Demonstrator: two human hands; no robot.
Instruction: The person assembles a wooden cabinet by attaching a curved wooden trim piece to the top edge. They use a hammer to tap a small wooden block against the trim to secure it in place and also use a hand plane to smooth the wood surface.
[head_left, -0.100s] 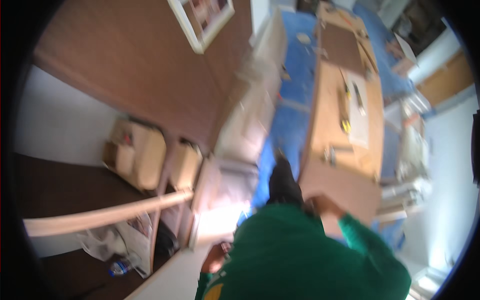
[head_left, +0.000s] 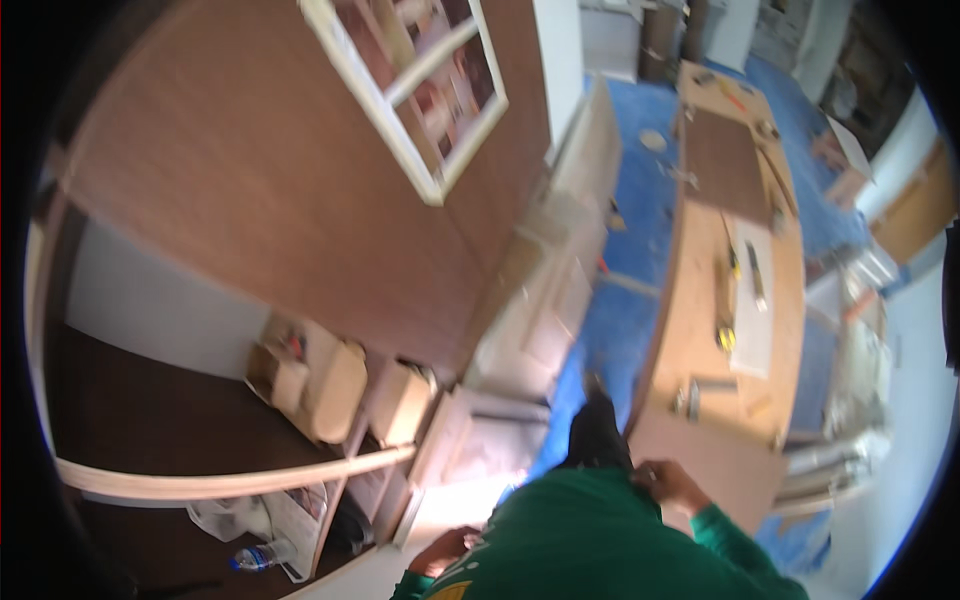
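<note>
My right hand (head_left: 674, 485) is at the right side of my waist, against the hem of my green shirt (head_left: 585, 545). Its fingers curl inward; what they hold, if anything, is hidden. Low on the left, my left hand (head_left: 445, 550) hangs beside the shirt, its fingers partly covered and blurred. To the right stands a long wooden workbench (head_left: 690, 310), its near end covered by a brown panel (head_left: 715, 455). A yellow and black tape measure (head_left: 725, 339), a dark-handled tool (head_left: 755, 276) and a white strip (head_left: 752, 345) lie on it.
Blue sheeting (head_left: 640, 150) covers the floor beside the bench. On the left rises a brown panel wall (head_left: 300, 220) with a cream-framed opening (head_left: 435, 185). Below it are cardboard boxes (head_left: 325, 395), a pale wooden rail (head_left: 230, 483) and a plastic bottle (head_left: 255, 557).
My view has tilted, so the bench, wall and boxes sit lower and further right in the picture. More of the framed opening shows. Both hands stay close to my body.
</note>
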